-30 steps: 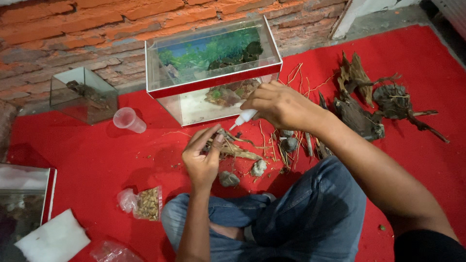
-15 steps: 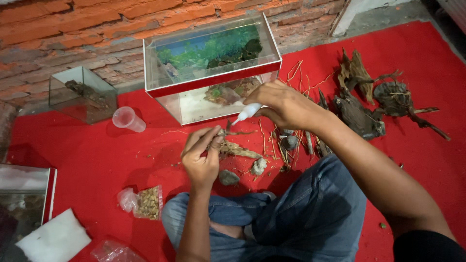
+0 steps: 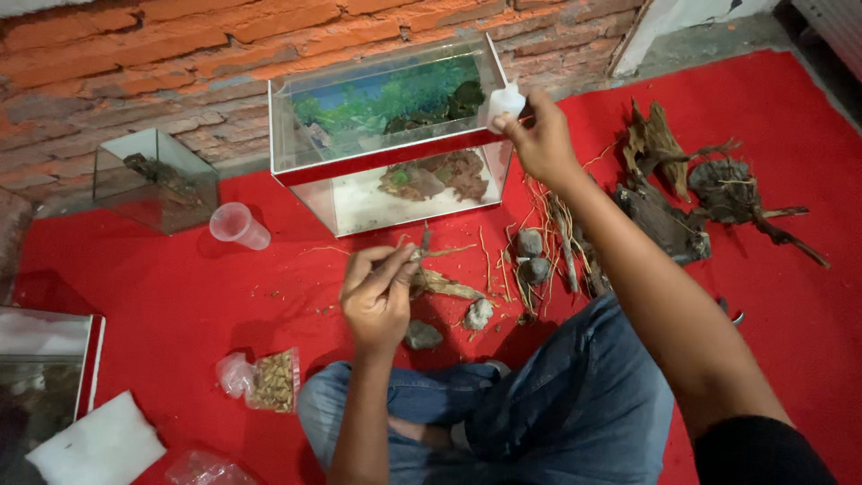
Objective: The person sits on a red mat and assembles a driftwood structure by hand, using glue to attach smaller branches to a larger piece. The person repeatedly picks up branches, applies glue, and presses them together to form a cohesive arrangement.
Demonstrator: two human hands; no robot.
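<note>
The left hand [image 3: 377,301] pinches a thin driftwood twig [image 3: 440,278] just above the red mat [image 3: 162,287], in front of the knees. The twig's long axis runs left to right, its free end pointing right. The right hand [image 3: 539,144] is raised far and right, closed around a small white squeeze bottle [image 3: 505,103] at the glass tank [image 3: 386,162] corner, well apart from the twig. The left hand is nearer.

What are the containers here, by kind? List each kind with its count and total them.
Glass tanks: 3, namely the large red-trimmed rectangular tank, the small clear glass cube tank, and the red-edged tank at the left border
Clear plastic cups: 1
Small white squeeze bottles: 1, in the right hand
Total: 5
</note>
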